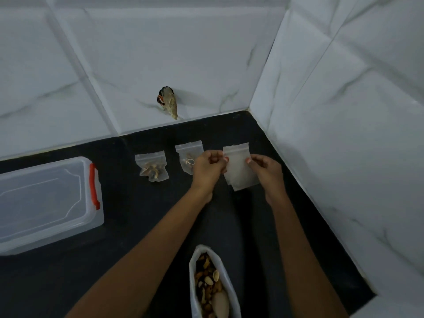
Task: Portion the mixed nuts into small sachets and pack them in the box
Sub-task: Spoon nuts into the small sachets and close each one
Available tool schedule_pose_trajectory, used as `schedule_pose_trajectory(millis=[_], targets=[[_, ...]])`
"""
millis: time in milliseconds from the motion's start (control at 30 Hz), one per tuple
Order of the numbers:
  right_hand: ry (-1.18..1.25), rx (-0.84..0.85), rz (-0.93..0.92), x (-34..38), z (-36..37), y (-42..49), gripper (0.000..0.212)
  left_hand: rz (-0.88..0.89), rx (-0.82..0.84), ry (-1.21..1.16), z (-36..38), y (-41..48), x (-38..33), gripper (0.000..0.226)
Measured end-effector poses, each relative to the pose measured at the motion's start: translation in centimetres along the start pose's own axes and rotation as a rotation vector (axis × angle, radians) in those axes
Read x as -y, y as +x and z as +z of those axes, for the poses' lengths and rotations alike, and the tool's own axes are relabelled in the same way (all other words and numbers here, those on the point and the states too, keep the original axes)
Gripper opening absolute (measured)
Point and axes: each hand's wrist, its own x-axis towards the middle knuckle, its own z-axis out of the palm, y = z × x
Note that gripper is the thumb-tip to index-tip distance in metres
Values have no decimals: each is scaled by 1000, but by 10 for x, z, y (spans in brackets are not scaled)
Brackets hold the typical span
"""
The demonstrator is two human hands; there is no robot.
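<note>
A home kitchen corner, it seems; a dark stone tabletop (137,216) meets two walls of glossy white marble-veined tiles (183,53); a clear plastic food box (41,203) with a red latch (94,187) stands on it.

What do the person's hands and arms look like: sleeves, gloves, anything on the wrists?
Left hand and right hand are bare: no gloves, and no watch or bracelet at the wrists. The forearms are uncovered to the frame edge, with no sleeve in view. The thumbnails look pinkish, possibly polish; too blurry to be sure.
</note>
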Motion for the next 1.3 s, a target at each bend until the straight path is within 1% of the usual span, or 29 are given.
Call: schedule_pose_trajectory(millis=[100,167,267,333,400,467,567,667,733,767,867,900,933,1067,1200,1300], targets=[[59,53,19,7,-3,-42,19,39,19,33,-21,-39,-4,13],[107,92,56,9,-3,-72,15,25,19,42,-35,-63,-3,9],[175,197,95,8,-4,-118,13,5,26,81,-58,-100,2,11],[189,252,99,7,-3,-144,16,18,43,140,-74,-123,4,11],[190,275,78,4,-3,-168,20,50,77,248,-90,-145,7,10],[144,312,18,1,-4,-190,21,66,121,338,-104,-166,10,10],[-1,422,-62,-3,-4,-218,17,65,177,455,-123,-188,16,13],[-46,511,-64,-8,0,-242,14,73,186,555,-139,-203,24,12],[-93,540,-59,-12,5,-257,16,107,150,586,-146,-212,30,13],[-112,545,-59,-16,8,-264,15,140,107,601,-148,-216,34,14],[-83,516,-31,-27,17,-279,10,358,-132,708,-151,-232,50,28],[-62,500,-9,-29,21,-284,10,407,-192,695,-150,-240,56,29],[-37,487,6,-32,24,-288,9,393,-210,636,-150,-248,59,25],[50,508,15,-41,35,-303,6,146,-88,333,-146,-270,73,4],[93,528,80,-46,41,-311,9,12,-71,133,-151,-276,75,2],[123,553,169,-47,41,-313,12,-13,-37,61,-156,-280,73,10]])
